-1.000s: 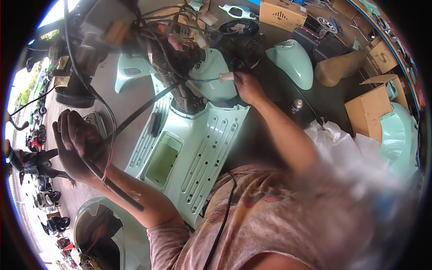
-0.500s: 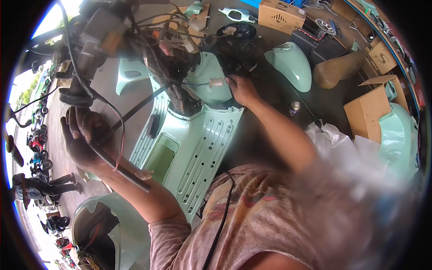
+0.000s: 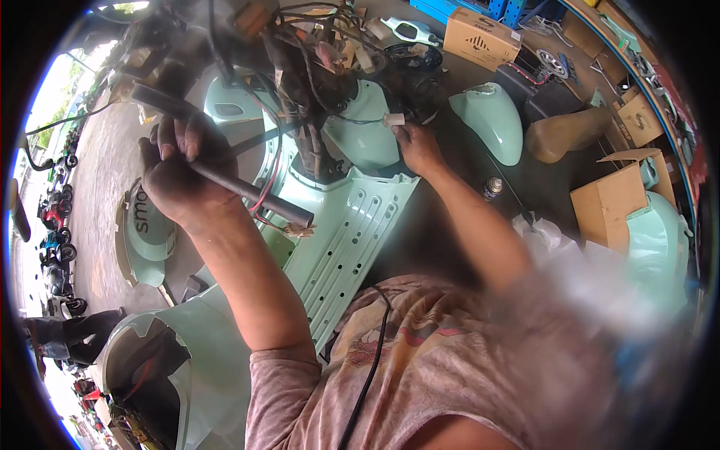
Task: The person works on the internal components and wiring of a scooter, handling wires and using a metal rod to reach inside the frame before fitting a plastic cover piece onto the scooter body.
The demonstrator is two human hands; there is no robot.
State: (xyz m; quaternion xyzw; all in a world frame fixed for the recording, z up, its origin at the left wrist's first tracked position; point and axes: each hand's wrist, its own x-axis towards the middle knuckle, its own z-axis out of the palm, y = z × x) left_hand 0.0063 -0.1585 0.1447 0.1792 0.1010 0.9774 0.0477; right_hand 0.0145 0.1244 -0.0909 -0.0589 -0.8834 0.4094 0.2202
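My left hand (image 3: 187,169) is closed around a dark metal bar (image 3: 255,196) that slants down to the right across the palm. A second dark rod (image 3: 262,139) runs from behind the hand toward the scooter's steering column; whether the two join is hidden. My right hand (image 3: 420,148) grips the right edge of the mint-green front panel (image 3: 364,127), its fingers partly hidden. A white plug connector (image 3: 394,119) on a thin cable lies against the thumb tip. Below spreads the slotted mint-green footboard (image 3: 349,240). Loose wiring (image 3: 322,45) hangs over the column.
A green fender (image 3: 491,124), a brown seat (image 3: 566,133) and a spray can (image 3: 493,187) lie to the right. Cardboard boxes (image 3: 480,36) stand behind. A green body shell (image 3: 217,337) is at lower left, a round-ended green part (image 3: 146,232) on the floor.
My left hand has risen and turned with the bar, whose far end now shows above the fingers. The connector has shifted right against my right thumb. The view has tilted slightly.
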